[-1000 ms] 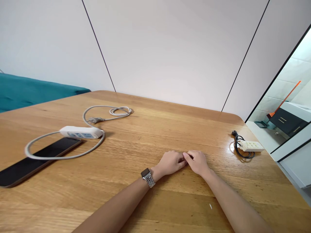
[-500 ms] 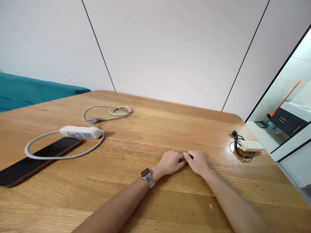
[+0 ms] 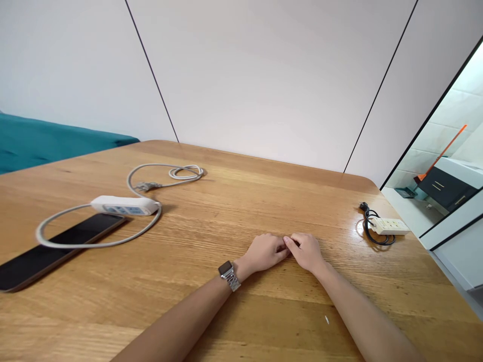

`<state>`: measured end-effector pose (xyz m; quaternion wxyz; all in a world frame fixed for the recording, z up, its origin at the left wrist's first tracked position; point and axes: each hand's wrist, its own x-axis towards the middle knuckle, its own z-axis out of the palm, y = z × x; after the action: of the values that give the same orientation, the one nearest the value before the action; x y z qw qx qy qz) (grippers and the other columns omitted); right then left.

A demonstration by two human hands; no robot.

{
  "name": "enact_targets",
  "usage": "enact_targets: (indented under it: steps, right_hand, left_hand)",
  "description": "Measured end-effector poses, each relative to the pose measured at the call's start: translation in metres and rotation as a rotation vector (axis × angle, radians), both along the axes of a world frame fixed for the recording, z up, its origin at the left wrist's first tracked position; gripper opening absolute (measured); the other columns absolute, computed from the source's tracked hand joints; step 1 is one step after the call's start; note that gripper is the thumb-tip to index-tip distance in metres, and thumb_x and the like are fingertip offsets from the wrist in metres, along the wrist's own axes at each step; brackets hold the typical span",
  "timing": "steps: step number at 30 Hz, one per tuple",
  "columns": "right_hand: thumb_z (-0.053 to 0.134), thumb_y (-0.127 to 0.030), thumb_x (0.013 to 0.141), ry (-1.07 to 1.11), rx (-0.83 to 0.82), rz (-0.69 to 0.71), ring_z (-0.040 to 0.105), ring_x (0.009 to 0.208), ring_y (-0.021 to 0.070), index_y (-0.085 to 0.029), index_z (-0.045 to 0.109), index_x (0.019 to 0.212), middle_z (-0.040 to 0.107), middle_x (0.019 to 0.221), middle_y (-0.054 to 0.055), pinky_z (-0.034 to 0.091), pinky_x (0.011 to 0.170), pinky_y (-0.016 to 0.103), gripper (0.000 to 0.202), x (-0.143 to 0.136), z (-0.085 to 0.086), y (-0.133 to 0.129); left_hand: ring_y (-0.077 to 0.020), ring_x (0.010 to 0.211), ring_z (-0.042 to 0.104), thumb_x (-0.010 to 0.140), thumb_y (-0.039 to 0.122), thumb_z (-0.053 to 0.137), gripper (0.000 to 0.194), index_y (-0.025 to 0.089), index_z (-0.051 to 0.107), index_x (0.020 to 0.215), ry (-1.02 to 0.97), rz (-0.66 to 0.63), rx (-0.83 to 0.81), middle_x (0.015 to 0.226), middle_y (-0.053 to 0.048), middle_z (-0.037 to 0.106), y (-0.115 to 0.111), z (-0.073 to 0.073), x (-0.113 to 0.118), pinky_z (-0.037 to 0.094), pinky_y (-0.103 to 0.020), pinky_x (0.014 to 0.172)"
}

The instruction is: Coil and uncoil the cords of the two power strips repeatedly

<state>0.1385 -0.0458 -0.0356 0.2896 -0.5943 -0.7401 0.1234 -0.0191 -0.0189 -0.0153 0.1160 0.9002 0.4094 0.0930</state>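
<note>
My left hand and my right hand rest together on the wooden table, meeting at the fingers. The left fingers are curled inward. My right thumb lies over the left hand's fingertips, and the right fingers bend under. No object shows in either hand, though the spot where the fingers meet is partly hidden. On my left wrist is a watch with a metal band. Nearest to the right hand is a cream power strip with a coiled black cord, apart from it at the table's right edge.
At the left, a white power strip has a grey cord looped over a dark phone-like slab. A small white speck lies beside my right forearm. Beyond are a pale wall, a teal seat and an orange-handled broom.
The whole view has shifted very slightly. My hands stay joined in the same place, and the things on the table have not moved.
</note>
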Motion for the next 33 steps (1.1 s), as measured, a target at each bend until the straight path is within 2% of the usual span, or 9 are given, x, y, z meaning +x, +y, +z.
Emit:
enact_targets:
  steps: [33]
  right_hand:
    - [0.045, -0.038, 0.093, 0.015, -0.004, -0.001, 0.047, 0.057, 0.0113, -0.019, 0.052, 0.057, 0.059, 0.060, -0.001, 0.026, 0.055, 0.023, 0.041, 0.0001, -0.0006, 0.0006]
  left_hand:
    - [-0.0178, 0.065, 0.062, 0.087, 0.036, 0.044, 0.030, 0.022, 0.069, 0.077, 0.020, 0.005, -0.011, 0.076, -0.005, 0.071, -0.0004, 0.0010, 0.0004, 0.031, -0.024, 0.055]
